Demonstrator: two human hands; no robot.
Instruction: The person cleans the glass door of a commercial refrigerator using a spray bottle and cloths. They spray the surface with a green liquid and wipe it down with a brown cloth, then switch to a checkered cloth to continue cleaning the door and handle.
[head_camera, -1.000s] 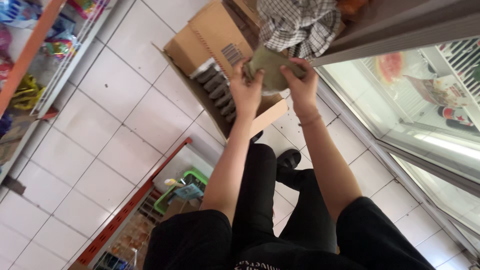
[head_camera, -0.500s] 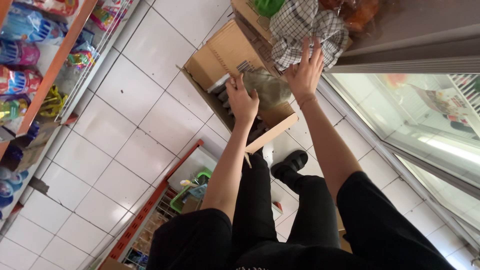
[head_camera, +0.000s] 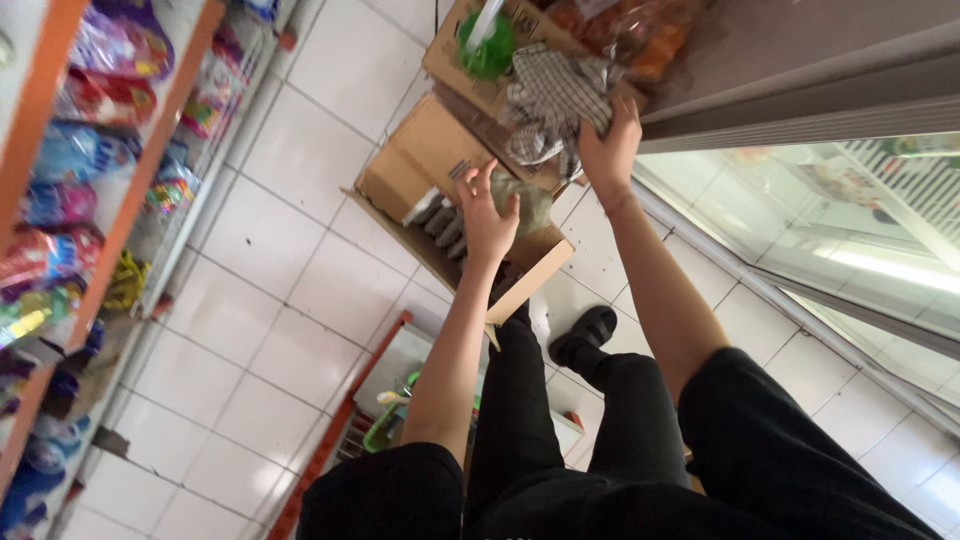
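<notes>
My left hand (head_camera: 487, 215) grips a grey-green packet (head_camera: 527, 207) just above an open cardboard box (head_camera: 420, 160) on the floor. A row of similar packets (head_camera: 441, 217) stands inside the box. My right hand (head_camera: 610, 148) is higher up, its fingers closed on the edge of a checkered cloth (head_camera: 548, 98). The cloth drapes over a second cardboard box (head_camera: 455, 55) holding a green round thing (head_camera: 487, 48). Bags of orange goods (head_camera: 640, 40) lie beside the cloth.
A glass-topped freezer (head_camera: 860, 230) runs along the right. Shelves of colourful packets (head_camera: 70, 190) line the left. A green basket (head_camera: 385, 425) sits by a red frame on the white tiled floor (head_camera: 270, 300). My legs and black shoe (head_camera: 585, 330) are below.
Both hands held the packet together a second ago. My right hand has let go and risen to the checkered cloth. My left hand keeps the packet over the box.
</notes>
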